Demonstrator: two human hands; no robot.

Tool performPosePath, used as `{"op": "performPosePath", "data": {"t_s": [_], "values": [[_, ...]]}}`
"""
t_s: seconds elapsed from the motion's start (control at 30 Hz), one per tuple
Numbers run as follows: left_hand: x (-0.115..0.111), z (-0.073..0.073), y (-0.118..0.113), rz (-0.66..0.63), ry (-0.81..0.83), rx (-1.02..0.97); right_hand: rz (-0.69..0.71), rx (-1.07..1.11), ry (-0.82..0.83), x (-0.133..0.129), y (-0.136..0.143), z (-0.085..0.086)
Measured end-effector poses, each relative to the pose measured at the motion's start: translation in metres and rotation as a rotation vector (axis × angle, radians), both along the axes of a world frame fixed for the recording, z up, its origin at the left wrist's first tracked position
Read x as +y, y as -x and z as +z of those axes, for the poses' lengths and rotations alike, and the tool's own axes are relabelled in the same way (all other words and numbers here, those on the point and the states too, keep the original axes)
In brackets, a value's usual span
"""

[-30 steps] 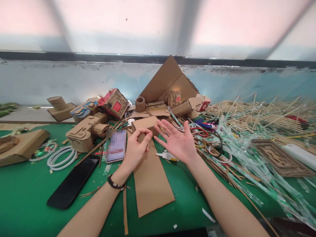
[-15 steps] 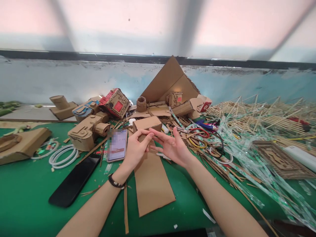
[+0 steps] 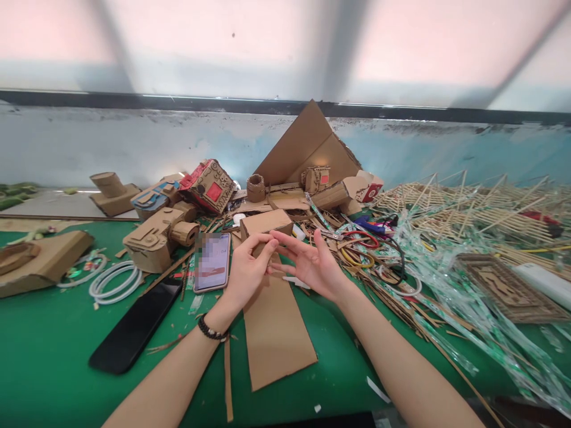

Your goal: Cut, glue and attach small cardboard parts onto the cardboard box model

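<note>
My left hand [image 3: 250, 270], with a dark beaded bracelet at the wrist, pinches its thumb and fingers together at the fingertips of my right hand [image 3: 314, 264]. Whatever may be between them is too small to make out. The right palm is turned up, its fingers apart and its thumb raised. Both hands are above a long flat cardboard piece [image 3: 279, 339], just in front of a cardboard box [image 3: 266, 222]. A lit phone [image 3: 213, 261] lies left of my left hand.
A black phone [image 3: 136, 327] and coiled white cable [image 3: 115, 282] lie left. Cardboard camera models [image 3: 149, 244] stand behind them. Scissors with red handles [image 3: 363, 239], cardboard strips, plastic wrap [image 3: 441, 279] and thin wooden sticks [image 3: 446, 205] spread across the right. A brown framed relief [image 3: 508, 285] lies far right.
Both hands stay almost in place, fingertips together. The number on the lit phone's screen has changed.
</note>
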State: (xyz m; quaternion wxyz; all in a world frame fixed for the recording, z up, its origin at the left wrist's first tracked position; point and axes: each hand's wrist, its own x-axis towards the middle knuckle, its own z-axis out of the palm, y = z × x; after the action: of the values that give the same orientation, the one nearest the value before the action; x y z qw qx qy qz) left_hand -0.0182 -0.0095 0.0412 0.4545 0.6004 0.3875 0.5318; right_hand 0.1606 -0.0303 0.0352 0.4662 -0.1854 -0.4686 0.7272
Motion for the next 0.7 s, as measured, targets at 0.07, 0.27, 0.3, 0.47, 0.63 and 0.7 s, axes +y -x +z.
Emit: {"op": "performPosePath", "data": {"t_s": [0.07,0.27,0.3,0.47,0.63,0.7], "values": [[0.001,-0.002,0.000,-0.005,-0.002,-0.011,-0.015,0.003,-0.008,0.001,-0.001,0.000],[0.001,-0.003,-0.002,-0.013,-0.005,-0.029,-0.119,-0.026,-0.091,0.006,-0.003,-0.004],[0.001,-0.002,-0.002,-0.017,-0.006,-0.031,-0.169,-0.053,-0.108,0.007,-0.003,-0.005],[0.000,0.000,-0.002,-0.080,0.028,0.006,-0.404,-0.286,-0.262,0.007,-0.001,-0.011],[-0.003,0.001,-0.001,-0.225,0.044,0.006,-0.474,-0.361,-0.304,0.009,0.000,-0.015],[-0.005,0.003,-0.001,-0.254,0.036,0.009,-0.493,-0.341,-0.293,0.010,-0.001,-0.015]]}}
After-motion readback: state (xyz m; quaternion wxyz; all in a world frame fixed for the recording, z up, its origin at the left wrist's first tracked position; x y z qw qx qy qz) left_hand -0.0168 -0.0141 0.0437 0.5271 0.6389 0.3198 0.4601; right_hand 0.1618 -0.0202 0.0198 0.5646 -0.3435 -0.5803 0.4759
